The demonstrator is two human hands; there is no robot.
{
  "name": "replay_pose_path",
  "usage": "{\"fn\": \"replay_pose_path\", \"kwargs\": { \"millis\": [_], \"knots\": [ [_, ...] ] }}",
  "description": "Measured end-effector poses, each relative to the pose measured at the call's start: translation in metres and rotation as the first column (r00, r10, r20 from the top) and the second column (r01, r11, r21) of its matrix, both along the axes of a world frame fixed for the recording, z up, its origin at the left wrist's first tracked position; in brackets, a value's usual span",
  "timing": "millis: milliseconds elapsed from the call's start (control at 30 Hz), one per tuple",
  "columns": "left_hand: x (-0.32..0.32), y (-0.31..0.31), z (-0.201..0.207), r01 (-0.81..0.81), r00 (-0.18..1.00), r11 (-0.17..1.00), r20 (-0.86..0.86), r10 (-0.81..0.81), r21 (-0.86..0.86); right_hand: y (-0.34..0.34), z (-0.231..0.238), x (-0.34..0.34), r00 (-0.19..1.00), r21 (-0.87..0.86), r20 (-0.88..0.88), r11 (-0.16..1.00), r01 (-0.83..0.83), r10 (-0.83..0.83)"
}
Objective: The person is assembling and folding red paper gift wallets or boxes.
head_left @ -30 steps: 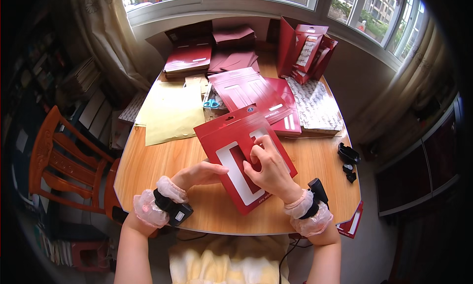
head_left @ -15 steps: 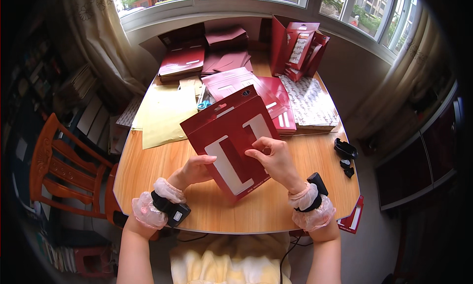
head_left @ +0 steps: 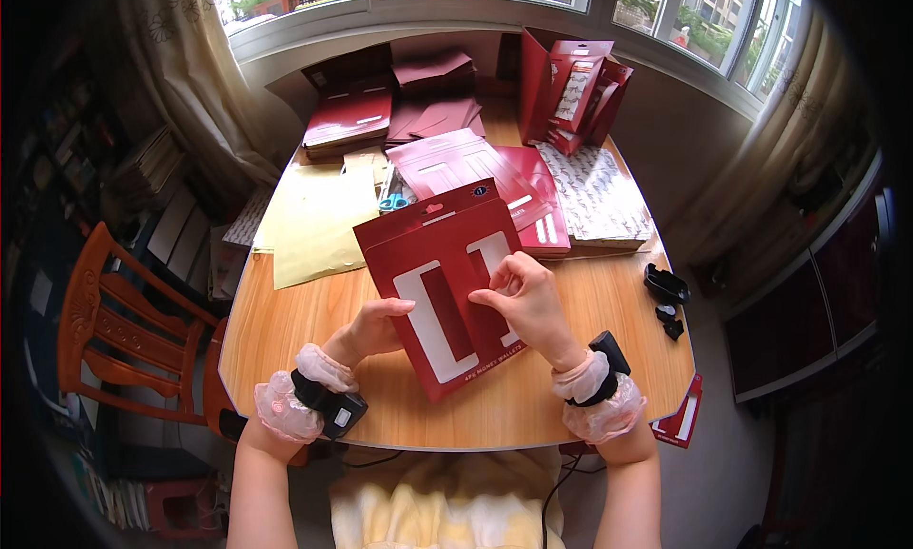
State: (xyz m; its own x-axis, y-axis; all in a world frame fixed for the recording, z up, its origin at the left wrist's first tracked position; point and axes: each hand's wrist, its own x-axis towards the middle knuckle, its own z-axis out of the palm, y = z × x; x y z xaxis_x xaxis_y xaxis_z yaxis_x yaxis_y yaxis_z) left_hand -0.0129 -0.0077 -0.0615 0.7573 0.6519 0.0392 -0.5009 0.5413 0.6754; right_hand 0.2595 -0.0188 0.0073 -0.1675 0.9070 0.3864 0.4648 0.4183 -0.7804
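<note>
A flat dark red cardboard package (head_left: 445, 311) with two long white window cutouts and a hang hole stands tilted above the table's near half. My left hand (head_left: 366, 332) grips its left edge, thumb on the front face and the other fingers behind. Over the front, my right hand (head_left: 525, 306) is closed in a pinch, its thumb tip at the red strip between the windows. Whatever is between those fingertips is too small or hidden to make out. Both wrists wear pale pink frilly cuffs and black strapped devices.
Behind the package lie yellow envelopes (head_left: 319, 227), blue-handled scissors (head_left: 393, 203) and pink-red card sleeves (head_left: 456, 164). Farther back are stacked red packages (head_left: 350, 111) and an upright red box (head_left: 537, 88). Patterned sheets (head_left: 599, 197) and a black case (head_left: 666, 285) sit at right.
The package has turned slightly more upright, and its front shows more fully. My right hand has shifted a little up and left; the left grip stays in place.
</note>
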Motion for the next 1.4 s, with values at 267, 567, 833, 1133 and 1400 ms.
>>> {"fn": "replay_pose_path", "kwargs": {
  "millis": [267, 567, 833, 1133, 1400],
  "knots": [
    [0.021, -0.007, 0.028, -0.302, 0.924, 0.946, -0.281, 0.259, -0.122, -0.001, 0.007, 0.005, 0.930, 0.389, 0.251, 0.908, 0.155, -0.267],
    [0.018, 0.012, 0.030, -0.509, 0.851, 0.859, -0.185, 0.492, -0.055, 0.038, -0.016, 0.072, 0.997, -0.216, 0.071, 0.976, 0.015, 0.000],
    [0.022, 0.022, 0.044, -0.627, 0.756, 0.776, -0.186, 0.628, 0.070, 0.048, -0.007, 0.089, 0.742, -0.506, -0.668, 0.695, -0.510, 0.057],
    [0.031, 0.098, 0.024, -0.653, 0.521, 0.646, -0.385, 0.762, 0.395, 0.075, -0.019, 0.160, 0.446, -0.291, -0.874, 0.944, -0.159, -0.194],
    [0.055, 0.114, 0.017, -0.439, 0.494, 0.741, -0.553, 0.671, 0.508, 0.092, -0.046, 0.180, 0.389, -0.334, -0.874, 0.942, -0.044, -0.292]
  ]
}}
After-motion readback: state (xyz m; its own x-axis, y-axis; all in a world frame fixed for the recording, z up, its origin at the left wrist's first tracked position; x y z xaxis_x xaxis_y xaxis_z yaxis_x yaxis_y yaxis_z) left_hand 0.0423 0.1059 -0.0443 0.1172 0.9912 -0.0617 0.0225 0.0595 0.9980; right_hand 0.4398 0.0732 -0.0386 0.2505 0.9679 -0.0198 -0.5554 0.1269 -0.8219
